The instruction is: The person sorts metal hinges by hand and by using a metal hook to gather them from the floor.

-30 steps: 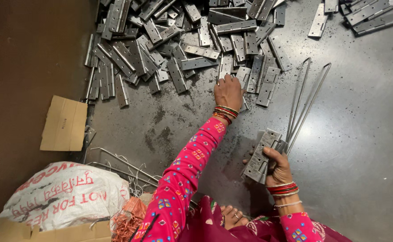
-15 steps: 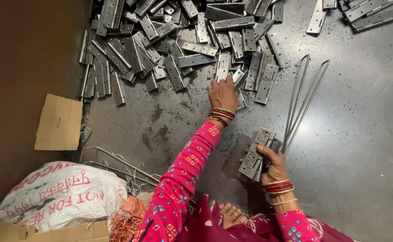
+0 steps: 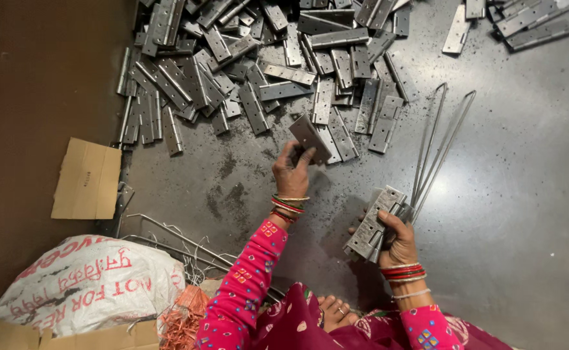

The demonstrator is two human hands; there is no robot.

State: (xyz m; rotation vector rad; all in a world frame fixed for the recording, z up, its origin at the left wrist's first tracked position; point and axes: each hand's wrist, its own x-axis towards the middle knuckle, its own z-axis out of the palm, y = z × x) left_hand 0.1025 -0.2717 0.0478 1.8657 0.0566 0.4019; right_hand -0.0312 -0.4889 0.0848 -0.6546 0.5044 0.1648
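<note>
steel hinge (image 3: pixel 309 137) pinched in left hand (image 3: pixel 291 174); right hand (image 3: pixel 398 240) grips seemingly stacked hinges (image 3: pixel 374 223).

I'm looking down on a dark grey floor (image 3: pixel 524 214), scuffed and speckled, with pale patches of glare. Left of it runs a brown strip of floor (image 3: pixel 38 97), and a flat cardboard piece (image 3: pixel 85 179) lies on that strip at the grey floor's edge. Below the cardboard sits a white printed sack (image 3: pixel 83 285), with bent wire (image 3: pixel 168 230) just beside it.
</note>
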